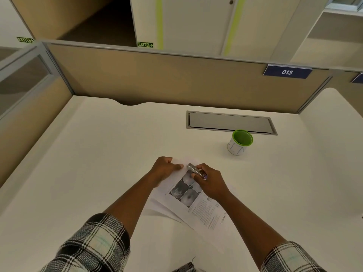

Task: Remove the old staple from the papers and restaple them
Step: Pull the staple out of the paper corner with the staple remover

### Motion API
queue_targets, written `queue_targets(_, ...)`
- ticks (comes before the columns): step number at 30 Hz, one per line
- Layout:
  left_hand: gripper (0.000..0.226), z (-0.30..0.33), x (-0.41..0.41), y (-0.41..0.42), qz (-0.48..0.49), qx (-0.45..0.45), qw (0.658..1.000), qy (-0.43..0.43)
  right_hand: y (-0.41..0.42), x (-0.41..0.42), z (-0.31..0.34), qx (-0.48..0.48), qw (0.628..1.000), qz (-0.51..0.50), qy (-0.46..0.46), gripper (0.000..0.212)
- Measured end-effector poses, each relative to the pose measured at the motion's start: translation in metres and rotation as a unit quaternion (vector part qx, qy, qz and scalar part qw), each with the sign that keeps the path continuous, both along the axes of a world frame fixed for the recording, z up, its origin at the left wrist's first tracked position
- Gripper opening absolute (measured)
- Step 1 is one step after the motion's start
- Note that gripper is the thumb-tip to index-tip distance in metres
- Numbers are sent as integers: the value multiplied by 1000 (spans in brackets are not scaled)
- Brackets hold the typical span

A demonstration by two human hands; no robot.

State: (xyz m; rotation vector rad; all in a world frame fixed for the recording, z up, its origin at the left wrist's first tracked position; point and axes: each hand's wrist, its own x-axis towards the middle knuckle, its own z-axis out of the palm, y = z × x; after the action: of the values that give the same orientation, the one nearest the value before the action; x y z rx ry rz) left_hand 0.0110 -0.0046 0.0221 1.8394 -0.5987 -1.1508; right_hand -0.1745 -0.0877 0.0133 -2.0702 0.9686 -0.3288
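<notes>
A stack of printed papers (pixel 193 205) lies slanted on the white desk, with grey pictures on the top sheet. My left hand (pixel 164 169) pinches the far corner of the papers, thumb pointing right. My right hand (pixel 210 182) grips a small silver stapler (pixel 194 169), its front end set at that same corner close to my left thumb. No staple can be made out at this size.
A green-rimmed white cup (pixel 240 142) stands to the right, behind the papers. A grey cable flap (pixel 229 123) is set into the desk (pixel 98 154) near the beige partition (pixel 157 79). A glass side panel (pixel 21 81) closes the left.
</notes>
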Motion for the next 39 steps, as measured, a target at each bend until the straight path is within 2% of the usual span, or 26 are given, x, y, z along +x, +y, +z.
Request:
queue_targets(3, 33, 1, -2, 1, -11, -2, 1000, 8, 2, 0, -1, 2, 1000, -8, -29, 11)
queue_targets(9, 35, 2, -4, 2, -18, -9, 1000, -7, 7, -1, -1, -7, 998, -29, -62, 12)
queue_targets(15, 47, 5, -3, 4, -1, -22, 1000, -10, 10, 1, -1, -9, 996, -42, -82, 13)
queue_targets(25, 45, 8, -5, 4, 6, -38, 999, -23, 14, 2, 4, -43, 995, -36, -77, 16)
queue_targets(39, 52, 9, -9, -2, -20, -21, 998, -55, 18, 0, -3, -41, 996, -52, -59, 16)
